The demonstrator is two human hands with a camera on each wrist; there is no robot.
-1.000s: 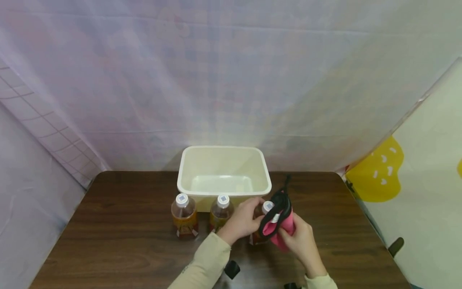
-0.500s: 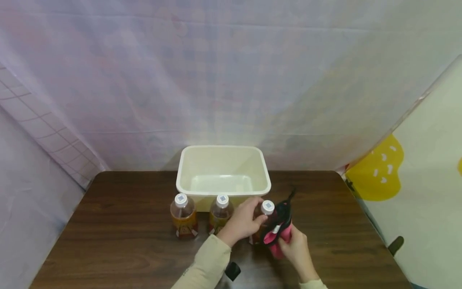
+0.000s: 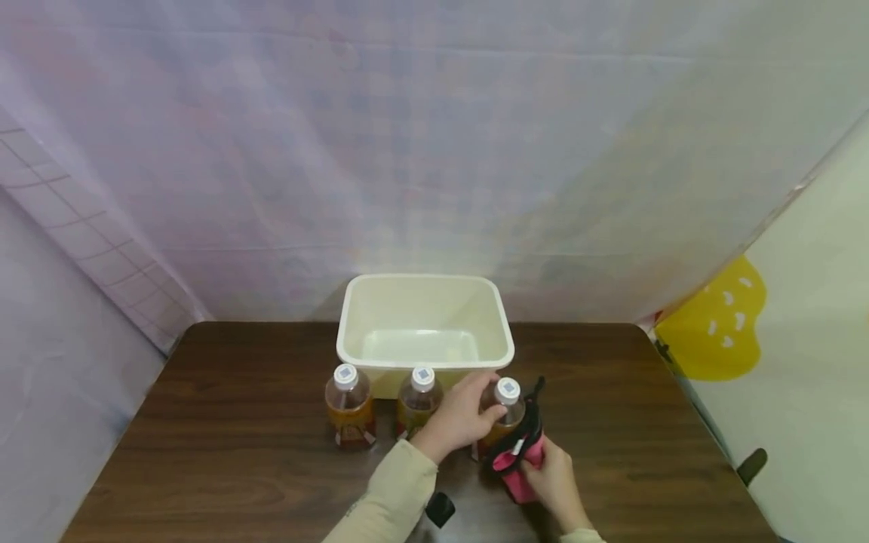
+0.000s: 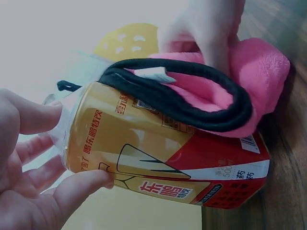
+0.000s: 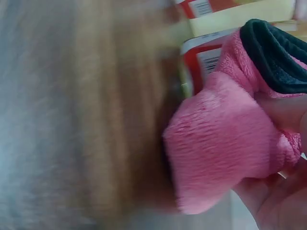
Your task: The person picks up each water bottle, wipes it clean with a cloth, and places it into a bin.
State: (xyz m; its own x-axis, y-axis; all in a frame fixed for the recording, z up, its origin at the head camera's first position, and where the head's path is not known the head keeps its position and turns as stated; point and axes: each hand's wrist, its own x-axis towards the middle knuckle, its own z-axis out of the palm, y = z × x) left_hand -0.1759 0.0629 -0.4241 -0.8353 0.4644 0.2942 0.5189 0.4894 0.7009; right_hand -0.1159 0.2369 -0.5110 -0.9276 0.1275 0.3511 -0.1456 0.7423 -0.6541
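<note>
My left hand (image 3: 458, 422) holds the rightmost drink bottle (image 4: 144, 153) round its upper part, below the white cap (image 3: 507, 389). That bottle has a yellow and red label and stands upright on the table. With my right hand (image 3: 560, 483) I pinch a fuzzy pink cloth (image 5: 220, 143) edged with a thick black band (image 4: 182, 122). The cloth is bunched like a small pouch and lies against the bottle's right side. A white tag (image 4: 154, 74) shows at its rim. The fingertips of my right hand are partly hidden by the cloth.
Two similar capped bottles stand to the left, one at the far left (image 3: 349, 411) and one in the middle (image 3: 419, 400). Behind them a cream plastic bin (image 3: 505, 354) sits near the back edge of the brown wooden table (image 3: 237, 445). A pale curtain (image 3: 421, 151) hangs behind.
My right hand has drawn the pink cloth down and toward me, from beside the cap to the bottle's lower side. More of the bottle shows. My left hand keeps its hold.
</note>
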